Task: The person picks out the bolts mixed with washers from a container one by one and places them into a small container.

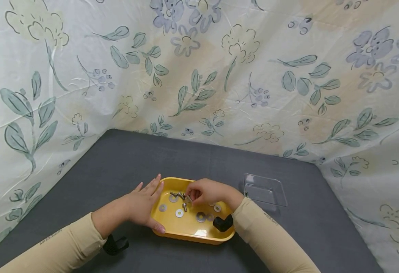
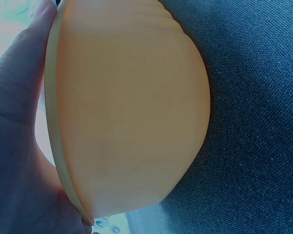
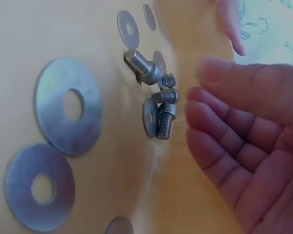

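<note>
A yellow tray (image 1: 199, 232) holds several bolts and several flat washers (image 3: 51, 114). My left hand (image 1: 138, 206) spreads over the tray's left end, its fingers extended at the rim and its thumb along the near side. In the left wrist view that hand lies against the rim, beside the tray's outer wall (image 2: 132, 107). My right hand (image 1: 206, 191) reaches down inside the tray, fingers loosely bent. Its fingertips are close to a cluster of socket-head bolts (image 3: 166, 122); nothing shows between thumb and fingers. One bolt (image 3: 141, 63) sits a little apart from the cluster.
A clear plastic box (image 1: 266, 189) stands right of the tray, behind my right forearm. Both things are on a dark grey table (image 1: 145, 151). A flowered cloth (image 1: 199, 76) hangs around the back and sides. Black straps circle both wrists.
</note>
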Available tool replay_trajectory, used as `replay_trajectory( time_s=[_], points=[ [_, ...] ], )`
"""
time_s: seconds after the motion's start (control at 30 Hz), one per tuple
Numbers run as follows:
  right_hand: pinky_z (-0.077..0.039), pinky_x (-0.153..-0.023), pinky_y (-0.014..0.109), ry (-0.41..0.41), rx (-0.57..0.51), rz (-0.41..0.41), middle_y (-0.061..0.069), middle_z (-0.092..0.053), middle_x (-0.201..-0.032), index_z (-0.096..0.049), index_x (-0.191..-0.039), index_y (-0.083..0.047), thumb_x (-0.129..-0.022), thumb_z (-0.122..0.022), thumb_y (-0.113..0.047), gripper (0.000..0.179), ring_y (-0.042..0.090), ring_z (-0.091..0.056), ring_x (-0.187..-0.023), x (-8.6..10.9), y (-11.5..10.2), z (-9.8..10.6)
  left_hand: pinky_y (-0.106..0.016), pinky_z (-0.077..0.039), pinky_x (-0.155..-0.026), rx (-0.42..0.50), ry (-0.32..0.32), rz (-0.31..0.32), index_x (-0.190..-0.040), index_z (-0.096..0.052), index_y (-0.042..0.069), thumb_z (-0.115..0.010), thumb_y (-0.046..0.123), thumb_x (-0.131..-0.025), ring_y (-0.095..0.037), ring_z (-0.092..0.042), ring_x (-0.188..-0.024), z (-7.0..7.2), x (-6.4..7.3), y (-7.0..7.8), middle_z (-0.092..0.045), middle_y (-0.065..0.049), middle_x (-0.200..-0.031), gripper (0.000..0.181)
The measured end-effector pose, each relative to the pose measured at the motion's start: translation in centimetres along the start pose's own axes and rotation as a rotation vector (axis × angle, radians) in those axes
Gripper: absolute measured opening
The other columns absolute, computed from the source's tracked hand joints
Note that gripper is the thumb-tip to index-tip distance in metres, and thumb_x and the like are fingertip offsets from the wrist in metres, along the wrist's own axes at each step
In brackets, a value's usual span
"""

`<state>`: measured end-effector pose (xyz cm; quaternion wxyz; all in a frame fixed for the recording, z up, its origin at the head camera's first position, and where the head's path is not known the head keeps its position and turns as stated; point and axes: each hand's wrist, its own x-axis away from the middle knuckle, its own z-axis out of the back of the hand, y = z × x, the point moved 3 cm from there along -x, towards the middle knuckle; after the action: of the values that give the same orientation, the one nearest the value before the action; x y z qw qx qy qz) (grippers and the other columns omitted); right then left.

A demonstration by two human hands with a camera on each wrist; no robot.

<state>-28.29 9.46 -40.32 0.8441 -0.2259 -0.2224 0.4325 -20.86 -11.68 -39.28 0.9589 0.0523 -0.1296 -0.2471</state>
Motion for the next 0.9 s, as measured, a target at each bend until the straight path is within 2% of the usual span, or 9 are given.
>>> replay_trajectory(
  time_s=[0.5,0.9],
  points=[
    [-0.049,-0.072,0.023,0.071,-0.085,0.000,-0.006,-0.060,-0.084,-0.060,-0.111,-0.006,-0.084,-0.066,-0.010,0.027,0.009,-0.057,-0.076,1.7,-0.4,2.2,-0.056,-0.009,-0.107,0.019,0.006,-0.003,-0.146,-0.008,0.001,-0.052,0.086,-0.052,-0.029,-0.003,-0.139,0.0,0.1,0.0,0.008,-0.015,-0.152,0.135],
    [-0.050,-0.073,0.026,0.147,-0.117,-0.039,-0.002,-0.059,-0.086,-0.059,-0.111,-0.006,-0.085,-0.066,-0.012,0.028,0.014,-0.056,-0.078,4.2,-0.2,4.8,-0.055,-0.009,-0.107,0.020,0.003,0.000,-0.146,-0.008,-0.001,-0.052,0.086,-0.051,-0.029,-0.003,-0.139,0.1,0.2,0.1,0.007,-0.015,-0.152,0.136]
  ],
)
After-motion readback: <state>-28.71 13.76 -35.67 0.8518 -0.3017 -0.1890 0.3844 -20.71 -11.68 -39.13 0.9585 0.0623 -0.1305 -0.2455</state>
